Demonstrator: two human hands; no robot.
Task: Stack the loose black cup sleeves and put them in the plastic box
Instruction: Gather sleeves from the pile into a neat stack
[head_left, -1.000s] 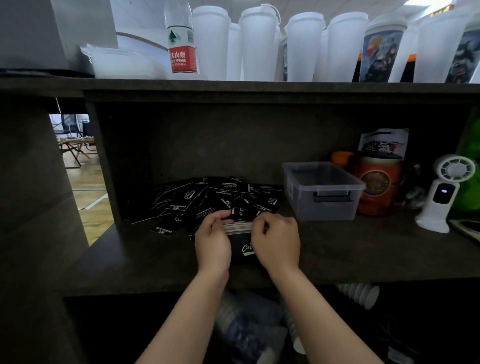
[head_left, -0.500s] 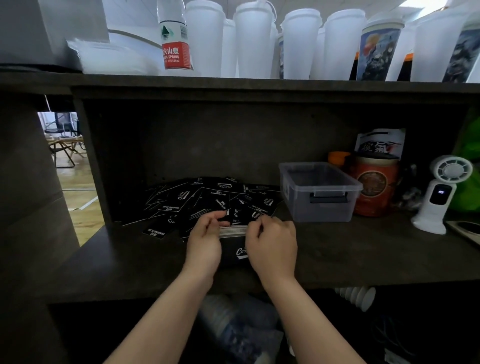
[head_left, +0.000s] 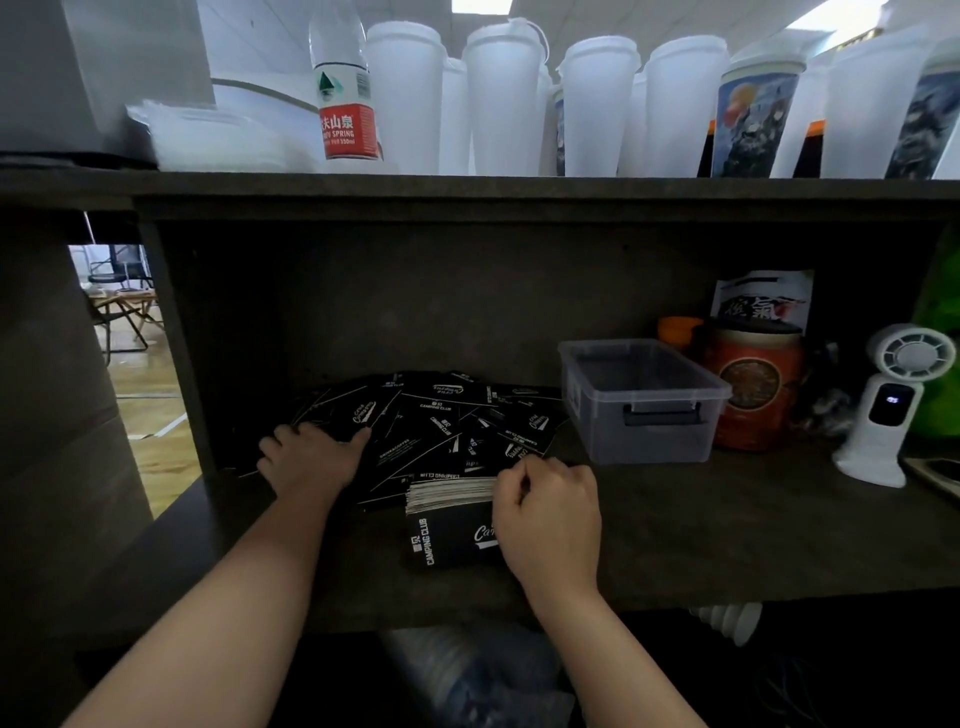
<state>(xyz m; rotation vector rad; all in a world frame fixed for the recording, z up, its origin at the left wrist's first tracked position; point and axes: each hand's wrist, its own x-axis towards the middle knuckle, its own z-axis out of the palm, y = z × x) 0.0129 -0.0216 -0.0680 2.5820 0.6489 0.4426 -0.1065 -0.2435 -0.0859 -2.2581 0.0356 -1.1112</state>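
R hand (head_left: 545, 519) hides stack (head_left: 449, 519) edge – box (head_left: 644, 400) contents unclear

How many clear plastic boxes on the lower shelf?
1. The plastic box sits right of the loose sleeves, left of the orange canister. None hidden that I can see.

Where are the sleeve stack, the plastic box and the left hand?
sleeve stack (head_left: 448, 492): head view, pale layered top edge.
plastic box (head_left: 660, 441): head view, front wall below the handle.
left hand (head_left: 307, 456): head view, back of the hand.
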